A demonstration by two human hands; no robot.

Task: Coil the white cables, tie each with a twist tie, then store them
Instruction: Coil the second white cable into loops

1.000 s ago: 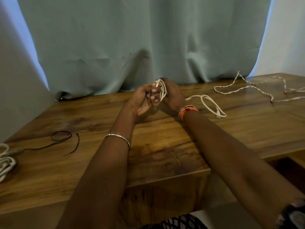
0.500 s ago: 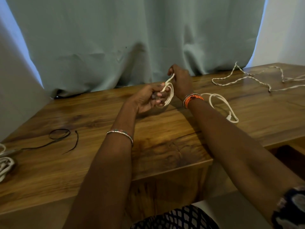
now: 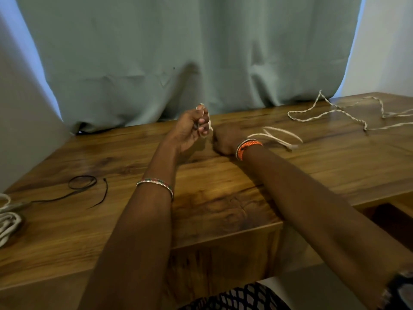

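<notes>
My left hand is raised a little above the wooden table and closed around small loops of a white cable. My right hand is a fist just to its right, low on the table, gripping the same cable. The cable's loose tail trails blurred to the right behind my right wrist. A second, twisted white cable lies spread out at the far right. A coiled white cable sits at the left edge.
Thin black twist ties lie on the table's left side, one looped. A grey-green curtain hangs right behind the table. A dark opening shows below the table's front right edge.
My left hand has lifted with the loops. My right hand has dropped from above the loops to the table surface, pulling the tail, which has swung and straightened toward the coil.
</notes>
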